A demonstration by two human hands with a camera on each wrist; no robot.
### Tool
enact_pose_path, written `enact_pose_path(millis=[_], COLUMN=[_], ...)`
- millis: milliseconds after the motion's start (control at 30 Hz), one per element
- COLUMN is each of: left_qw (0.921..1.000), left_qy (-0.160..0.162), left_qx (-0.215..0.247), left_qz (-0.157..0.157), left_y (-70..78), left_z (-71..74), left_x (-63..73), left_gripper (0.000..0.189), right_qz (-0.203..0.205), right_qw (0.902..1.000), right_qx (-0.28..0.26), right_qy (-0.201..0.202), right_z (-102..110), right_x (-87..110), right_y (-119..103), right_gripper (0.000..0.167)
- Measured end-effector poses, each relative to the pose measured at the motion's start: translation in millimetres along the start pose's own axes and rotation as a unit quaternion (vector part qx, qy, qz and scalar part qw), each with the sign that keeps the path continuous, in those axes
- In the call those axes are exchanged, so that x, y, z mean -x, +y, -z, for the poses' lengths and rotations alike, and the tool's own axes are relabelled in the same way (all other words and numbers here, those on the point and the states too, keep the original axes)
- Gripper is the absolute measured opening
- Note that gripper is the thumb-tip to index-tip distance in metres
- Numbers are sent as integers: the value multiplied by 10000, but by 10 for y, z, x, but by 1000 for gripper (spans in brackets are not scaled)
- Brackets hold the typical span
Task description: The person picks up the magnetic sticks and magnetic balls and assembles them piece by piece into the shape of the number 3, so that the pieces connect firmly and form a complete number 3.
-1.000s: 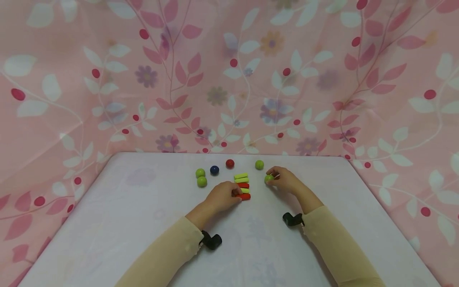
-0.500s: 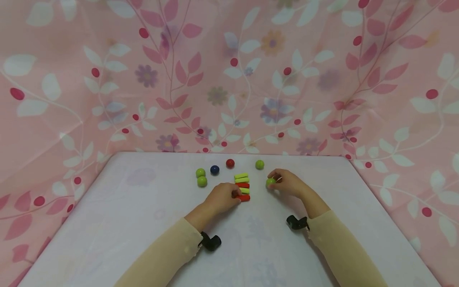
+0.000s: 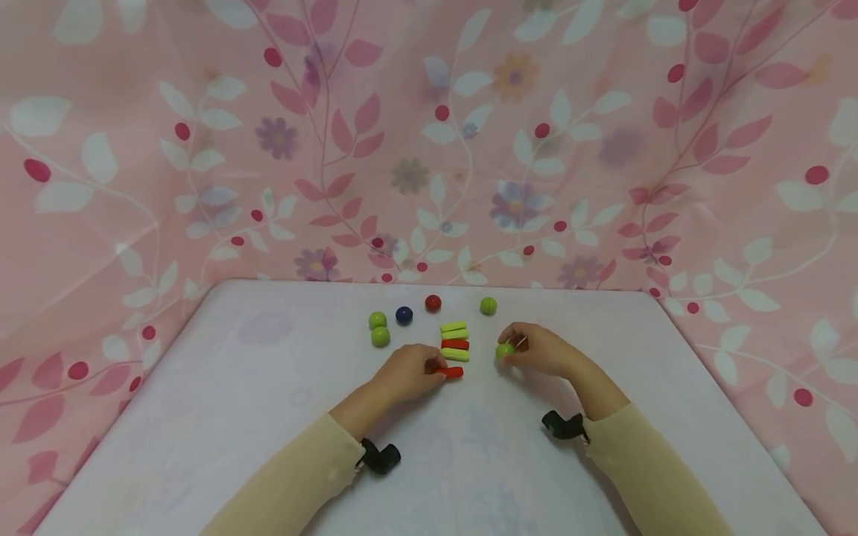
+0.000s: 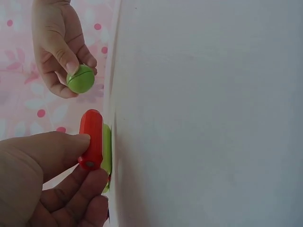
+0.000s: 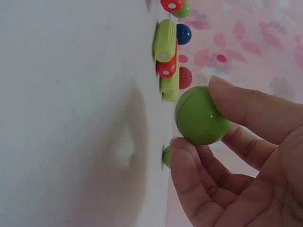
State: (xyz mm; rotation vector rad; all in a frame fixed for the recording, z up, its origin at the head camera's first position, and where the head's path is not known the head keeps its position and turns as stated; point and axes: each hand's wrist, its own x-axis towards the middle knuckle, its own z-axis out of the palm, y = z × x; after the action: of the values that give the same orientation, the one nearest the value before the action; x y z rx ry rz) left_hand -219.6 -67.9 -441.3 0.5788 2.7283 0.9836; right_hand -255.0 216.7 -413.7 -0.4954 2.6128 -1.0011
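Note:
My left hand [image 3: 410, 372] pinches a red ridged stick [image 4: 92, 138] between thumb and fingers, at the near end of a row of sticks. In the left wrist view the red stick has a dark round spot on its end. My right hand [image 3: 544, 350] grips a green ball [image 5: 201, 116] with a seam line, thumb on one side and fingers on the other, held above the table. Between the hands lie yellow-green sticks [image 3: 455, 355] and another red stick [image 3: 455, 344], side by side. In the right wrist view their ends show pale round spots.
Two touching green balls [image 3: 380, 336], a dark blue ball [image 3: 404, 316], a red ball [image 3: 433, 303] and another green ball [image 3: 488, 306] sit toward the far side of the white table [image 3: 281, 447]. A pink floral cloth [image 3: 402, 149] hangs behind its far edge.
My left hand has drawn the red stick slightly toward me, apart from the row. My right hand has come nearer with the green ball. The other balls and sticks stay in place.

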Motion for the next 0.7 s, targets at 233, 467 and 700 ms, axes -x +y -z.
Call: enact_pose_path(millis=[233, 467, 700], left_qw=[9997, 9976, 9953], left_qy=[-13, -117, -178], left_qx=[103, 534, 830], left_qz=[-234, -422, -469], left_y=[-29, -33, -55], left_z=[-1, 29, 38], left_x=[63, 134, 160], left_gripper=[9, 10, 9], right_qz=[103, 409, 471], right_qw=[9997, 9983, 9975], right_qx=[-118, -296, -351], right_qy=[-182, -278, -382], right_z=[-42, -113, -236], right_x=[72, 103, 82], right_y=[-53, -140, -170], right_gripper=[27, 29, 30])
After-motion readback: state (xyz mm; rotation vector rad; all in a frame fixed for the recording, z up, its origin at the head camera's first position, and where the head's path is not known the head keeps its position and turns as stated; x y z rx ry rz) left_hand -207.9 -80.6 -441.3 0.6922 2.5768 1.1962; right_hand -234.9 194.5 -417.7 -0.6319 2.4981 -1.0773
